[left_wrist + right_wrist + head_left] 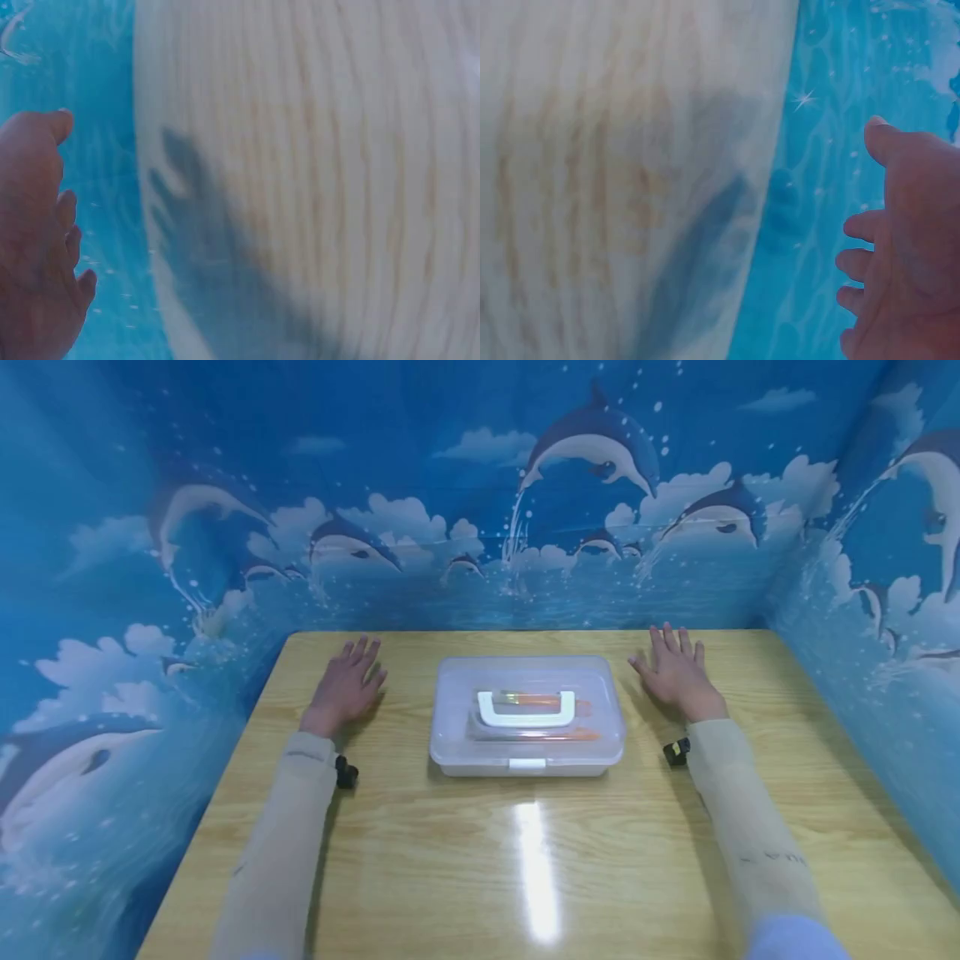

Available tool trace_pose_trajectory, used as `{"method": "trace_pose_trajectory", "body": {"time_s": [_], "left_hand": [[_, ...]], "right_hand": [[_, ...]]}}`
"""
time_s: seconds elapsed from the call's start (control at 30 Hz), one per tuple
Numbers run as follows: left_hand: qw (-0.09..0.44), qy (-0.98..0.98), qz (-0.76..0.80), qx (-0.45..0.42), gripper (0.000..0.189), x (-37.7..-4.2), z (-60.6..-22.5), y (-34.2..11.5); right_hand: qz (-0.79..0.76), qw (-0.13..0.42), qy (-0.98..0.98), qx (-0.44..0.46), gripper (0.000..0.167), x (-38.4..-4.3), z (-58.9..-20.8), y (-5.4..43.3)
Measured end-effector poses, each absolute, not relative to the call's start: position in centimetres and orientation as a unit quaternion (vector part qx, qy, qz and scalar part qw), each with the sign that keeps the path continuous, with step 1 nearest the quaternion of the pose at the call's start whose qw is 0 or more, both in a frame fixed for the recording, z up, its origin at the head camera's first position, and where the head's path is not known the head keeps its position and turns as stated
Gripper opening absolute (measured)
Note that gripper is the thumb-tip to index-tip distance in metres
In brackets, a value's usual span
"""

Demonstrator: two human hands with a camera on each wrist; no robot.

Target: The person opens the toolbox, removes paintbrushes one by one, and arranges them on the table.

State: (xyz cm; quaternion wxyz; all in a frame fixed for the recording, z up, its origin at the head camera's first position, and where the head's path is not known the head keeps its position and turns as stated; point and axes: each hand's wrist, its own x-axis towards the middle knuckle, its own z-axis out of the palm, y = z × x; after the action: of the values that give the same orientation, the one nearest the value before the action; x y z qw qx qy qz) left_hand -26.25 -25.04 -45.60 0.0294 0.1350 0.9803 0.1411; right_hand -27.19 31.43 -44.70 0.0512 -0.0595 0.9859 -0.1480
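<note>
A translucent plastic case (527,760) with a white carrying handle (527,719) and a white front latch stands closed on the wooden table. Through its lid show orange-handled paintbrushes (540,700). To the left of the case, my left hand (345,687) is spread palm down over the far part of the table, holding nothing. My right hand (678,675) is on the other side, fingers spread and pointing to the back edge, apart from the case. In the wrist views both the left hand (34,232) and the right hand (915,247) show bare, with shadows on the wood.
The wood-grain table (435,877) ends at a back edge against a blue dolphin-print backdrop (465,593), which also rises along both sides. A bright light reflection lies on the tabletop in front of the case. Small black wrist cameras sit on both sleeves.
</note>
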Motion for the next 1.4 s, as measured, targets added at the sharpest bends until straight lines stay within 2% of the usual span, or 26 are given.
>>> {"method": "trace_pose_trajectory", "body": {"time_s": [0.3, 0.6, 0.73, 1.0, 1.13, 1.2, 1.27, 1.4], "left_hand": [[0.016, 0.965, 0.155, 0.212, 0.065, -24.1, -43.1, -23.5], [-0.006, 0.943, 0.162, 0.291, 0.062, -21.4, -41.6, -20.6], [-0.032, 0.929, 0.183, 0.320, 0.061, -20.0, -41.3, -19.4], [-0.088, 0.904, 0.189, 0.374, 0.060, -17.9, -41.4, -18.2], [-0.136, 0.887, 0.157, 0.412, 0.056, -17.5, -41.4, -17.7], [-0.160, 0.877, 0.141, 0.431, 0.060, -17.4, -41.3, -17.5], [-0.178, 0.866, 0.129, 0.450, 0.066, -17.3, -41.3, -17.2], [-0.194, 0.845, 0.118, 0.485, 0.066, -16.8, -41.3, -16.6]], "right_hand": [[-0.154, 0.050, 0.982, -0.096, 0.091, -24.8, -42.0, 30.7], [-0.171, -0.024, 0.969, -0.179, 0.075, -20.9, -40.4, 28.8], [-0.206, -0.085, 0.946, -0.237, 0.065, -19.1, -39.9, 27.7], [-0.254, -0.291, 0.801, -0.458, 0.047, -16.2, -40.7, 23.6], [-0.296, -0.361, 0.701, -0.540, 0.030, -15.2, -41.2, 21.0], [-0.315, -0.367, 0.664, -0.571, 0.025, -14.6, -41.7, 19.7], [-0.328, -0.351, 0.648, -0.591, 0.023, -13.9, -42.4, 18.6], [-0.353, -0.279, 0.660, -0.601, 0.024, -12.5, -43.9, 17.2]]}}
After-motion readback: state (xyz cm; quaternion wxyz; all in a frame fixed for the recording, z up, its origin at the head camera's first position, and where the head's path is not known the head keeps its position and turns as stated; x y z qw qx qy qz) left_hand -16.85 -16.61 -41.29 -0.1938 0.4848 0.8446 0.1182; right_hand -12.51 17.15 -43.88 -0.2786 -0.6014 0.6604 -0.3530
